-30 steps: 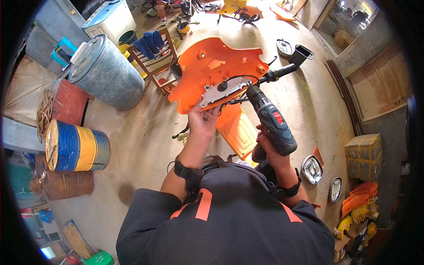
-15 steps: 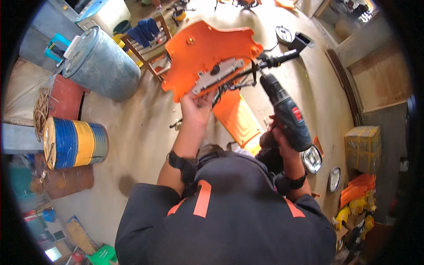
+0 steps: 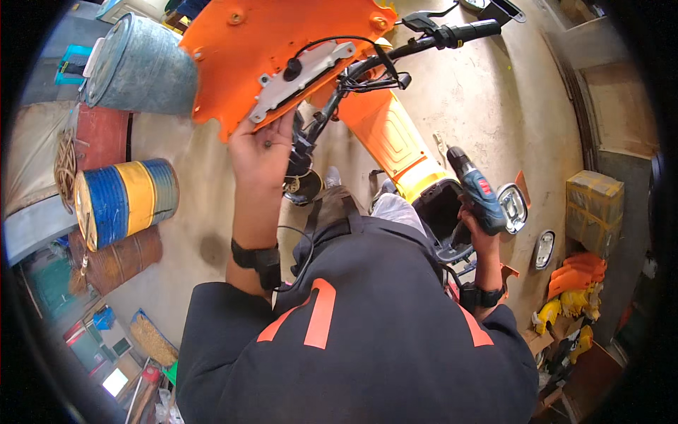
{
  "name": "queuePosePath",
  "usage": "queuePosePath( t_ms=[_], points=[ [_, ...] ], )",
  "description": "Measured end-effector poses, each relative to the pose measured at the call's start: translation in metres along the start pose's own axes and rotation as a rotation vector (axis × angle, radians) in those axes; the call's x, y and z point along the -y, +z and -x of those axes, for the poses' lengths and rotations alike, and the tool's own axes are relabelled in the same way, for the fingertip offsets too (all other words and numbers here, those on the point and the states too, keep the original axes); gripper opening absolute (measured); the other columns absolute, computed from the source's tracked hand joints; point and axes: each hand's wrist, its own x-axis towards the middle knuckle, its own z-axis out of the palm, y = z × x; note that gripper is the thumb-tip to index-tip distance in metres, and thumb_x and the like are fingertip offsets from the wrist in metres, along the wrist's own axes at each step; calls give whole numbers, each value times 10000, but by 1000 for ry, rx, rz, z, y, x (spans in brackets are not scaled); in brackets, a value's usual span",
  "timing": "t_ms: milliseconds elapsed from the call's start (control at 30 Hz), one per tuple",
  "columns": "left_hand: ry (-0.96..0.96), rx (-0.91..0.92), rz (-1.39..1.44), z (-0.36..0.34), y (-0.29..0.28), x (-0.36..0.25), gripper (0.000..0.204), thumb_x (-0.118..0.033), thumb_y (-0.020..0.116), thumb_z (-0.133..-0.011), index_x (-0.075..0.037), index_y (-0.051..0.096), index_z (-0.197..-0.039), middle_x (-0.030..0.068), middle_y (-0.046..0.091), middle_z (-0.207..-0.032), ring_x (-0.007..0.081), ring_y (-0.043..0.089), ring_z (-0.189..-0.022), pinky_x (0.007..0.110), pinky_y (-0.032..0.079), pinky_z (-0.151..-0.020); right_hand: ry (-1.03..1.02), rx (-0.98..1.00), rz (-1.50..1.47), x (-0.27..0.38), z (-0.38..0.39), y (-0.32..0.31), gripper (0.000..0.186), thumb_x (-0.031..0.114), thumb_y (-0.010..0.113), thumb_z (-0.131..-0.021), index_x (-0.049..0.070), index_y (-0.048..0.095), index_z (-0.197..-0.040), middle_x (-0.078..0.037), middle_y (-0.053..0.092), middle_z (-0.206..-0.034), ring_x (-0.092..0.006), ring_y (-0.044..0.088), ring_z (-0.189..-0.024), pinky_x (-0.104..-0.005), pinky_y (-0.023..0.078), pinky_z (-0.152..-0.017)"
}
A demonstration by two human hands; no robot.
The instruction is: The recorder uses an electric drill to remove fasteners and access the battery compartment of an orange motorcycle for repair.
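My left hand grips the lower edge of an orange plastic panel with a small dark piece, perhaps a screw, between its fingers. On the panel sit a silver-grey plate and a black cable fitting. Black handlebars and cables run along the panel's right side. My right hand holds a dark blue-and-black cordless drill out to the right, apart from the panel. Below lies a yellow-orange body of a scooter, beside an open dark compartment.
A grey-blue plastic drum, a striped blue-and-yellow barrel and a rusty barrel stand left. At right are a taped box, loose orange parts and silver housings on the concrete floor.
The drill in my right hand has moved away from the panel, down and to the right. The panel and my left hand appear higher and further left, with more of the handlebars showing.
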Motion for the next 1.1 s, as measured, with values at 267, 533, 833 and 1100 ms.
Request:
queuePosePath(
  t_ms=[267,533,833,1100],
  points=[
    [-31,52,67,7,-17,8,282,-79,434,-949,55,520,-1182,205,591,-1208,354,587,-1126,519,487,-992,110,29,432,-95,4,-52,320,19,668,-751,2,651,-1070,-56,678,-936,-120,608,-786,-280,495,-723],
    [-39,13,103,32,-15,40,351,-196,408,-973,24,501,-1231,176,555,-1280,335,563,-1164,512,473,-1006,155,54,340,-117,-13,-53,275,59,673,-728,1,678,-997,-45,691,-843,-146,642,-785,-299,512,-727],
    [-14,-44,37,43,-8,54,295,-103,441,-954,48,487,-1203,193,528,-1262,333,536,-1186,511,455,-1028,9,224,-104,-36,-39,-21,368,13,680,-775,15,612,-1136,-43,668,-974,-134,620,-890,-283,498,-793],
    [-30,-32,122,37,-14,63,256,-100,442,-969,0,499,-1197,165,522,-1259,306,547,-1172,480,468,-1032,-343,395,74,105,-39,41,537,33,680,-759,1,528,-1274,-98,687,-1012,-154,660,-883,-281,505,-802]
  ],
)
